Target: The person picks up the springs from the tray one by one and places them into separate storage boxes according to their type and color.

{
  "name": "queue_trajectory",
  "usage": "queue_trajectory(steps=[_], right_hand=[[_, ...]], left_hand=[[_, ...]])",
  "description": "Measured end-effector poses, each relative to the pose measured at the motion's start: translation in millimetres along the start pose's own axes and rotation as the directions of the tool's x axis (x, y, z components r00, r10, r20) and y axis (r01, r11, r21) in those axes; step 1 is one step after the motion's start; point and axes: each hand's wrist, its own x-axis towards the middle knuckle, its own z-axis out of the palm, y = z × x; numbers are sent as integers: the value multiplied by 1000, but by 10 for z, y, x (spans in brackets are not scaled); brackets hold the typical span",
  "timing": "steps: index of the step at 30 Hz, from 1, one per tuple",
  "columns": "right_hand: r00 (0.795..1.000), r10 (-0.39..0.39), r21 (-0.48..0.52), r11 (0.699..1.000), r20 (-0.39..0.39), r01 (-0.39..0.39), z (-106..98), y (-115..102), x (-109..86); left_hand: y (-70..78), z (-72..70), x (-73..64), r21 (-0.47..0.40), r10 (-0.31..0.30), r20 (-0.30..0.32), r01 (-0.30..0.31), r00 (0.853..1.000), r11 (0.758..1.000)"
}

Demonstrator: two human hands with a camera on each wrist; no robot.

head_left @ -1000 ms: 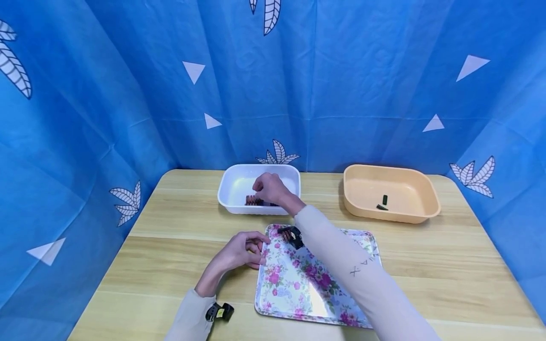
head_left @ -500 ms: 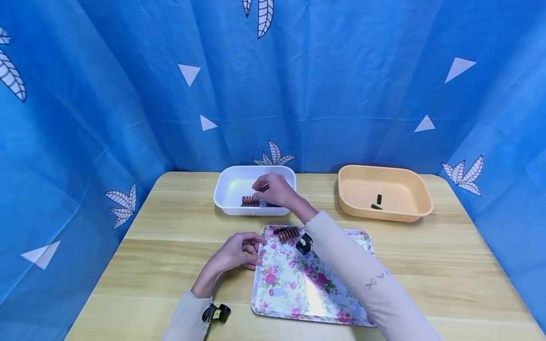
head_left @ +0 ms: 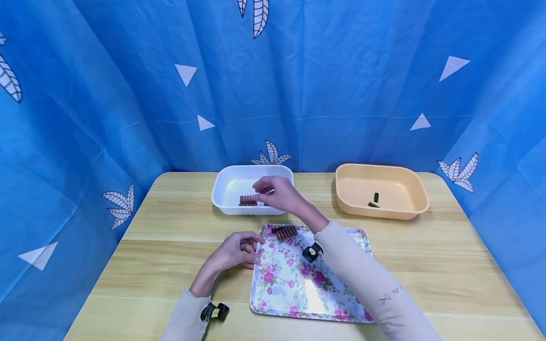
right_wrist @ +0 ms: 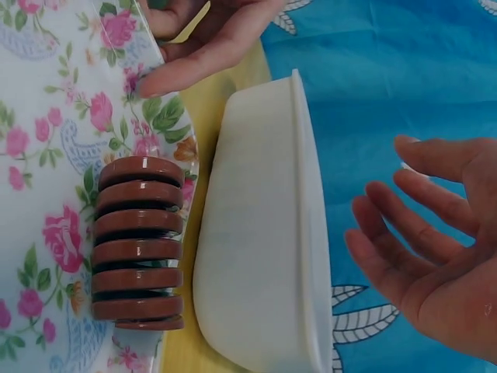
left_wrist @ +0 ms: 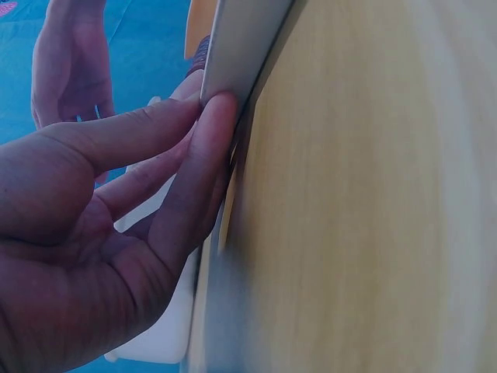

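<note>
My left hand pinches the left rim of a flowered tray, thumb above and fingers below, as the left wrist view shows. Near the tray's far left corner lies a brown ribbed piece, a row of several rounded ridges with dark gaps; its kind is unclear. Over the white basin hovers my right hand, fingers apart and loosely bent, with nothing seen between them. Inside that basin sits another brown ribbed piece; a dark bit beside it is mostly hidden by the right hand.
An orange basin stands at the back right of the wooden table. Two small dark green pieces lie in it. A blue curtain hangs close behind and around the table.
The right forearm has swung to the right, uncovering the brown ribbed piece on the tray, while the right hand stays over the white basin, its fingers slightly more spread. The left hand keeps its grip.
</note>
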Motion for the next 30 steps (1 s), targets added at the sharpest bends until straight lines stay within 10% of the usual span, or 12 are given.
queue_trajectory(steps=[30], right_hand=[[997,-70,133,988,-25,73,-237,-207,-691]], left_hand=[[-13,3,11,22,10,-8,-10,1000,1000]])
